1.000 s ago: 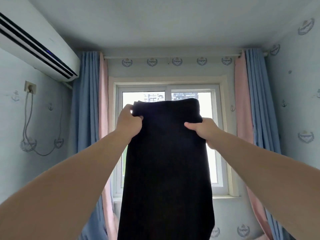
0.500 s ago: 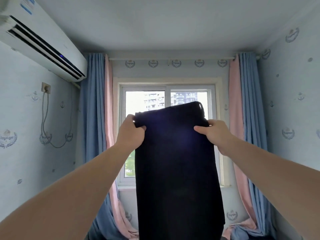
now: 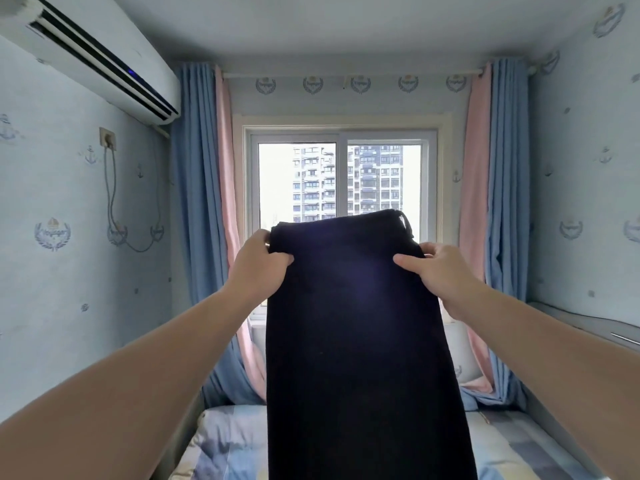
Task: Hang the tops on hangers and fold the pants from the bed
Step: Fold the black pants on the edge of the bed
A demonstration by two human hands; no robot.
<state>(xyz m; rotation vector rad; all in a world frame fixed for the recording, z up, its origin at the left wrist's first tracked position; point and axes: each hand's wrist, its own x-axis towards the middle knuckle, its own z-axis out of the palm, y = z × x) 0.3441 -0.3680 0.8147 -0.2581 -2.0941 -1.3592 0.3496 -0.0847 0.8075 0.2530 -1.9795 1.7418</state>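
Note:
A pair of black pants (image 3: 349, 341) hangs straight down in front of me, waistband up, with a drawstring loop at its upper right corner. My left hand (image 3: 259, 268) grips the left side of the waistband, thumb over the front. My right hand (image 3: 434, 271) grips the right side the same way. Both arms are stretched forward at chest height. The lower end of the pants runs out of the bottom of the view, in front of the bed (image 3: 221, 445).
The bed with a blue and white patterned cover lies below. A window (image 3: 339, 181) flanked by blue and pink curtains (image 3: 204, 220) is straight ahead. An air conditioner (image 3: 100, 57) hangs on the left wall. A grey ledge (image 3: 595, 323) runs along the right wall.
My view has tilted downward and both hands have lowered with the pants. The bed has come into sight at the bottom. My grip on the waistband is unchanged.

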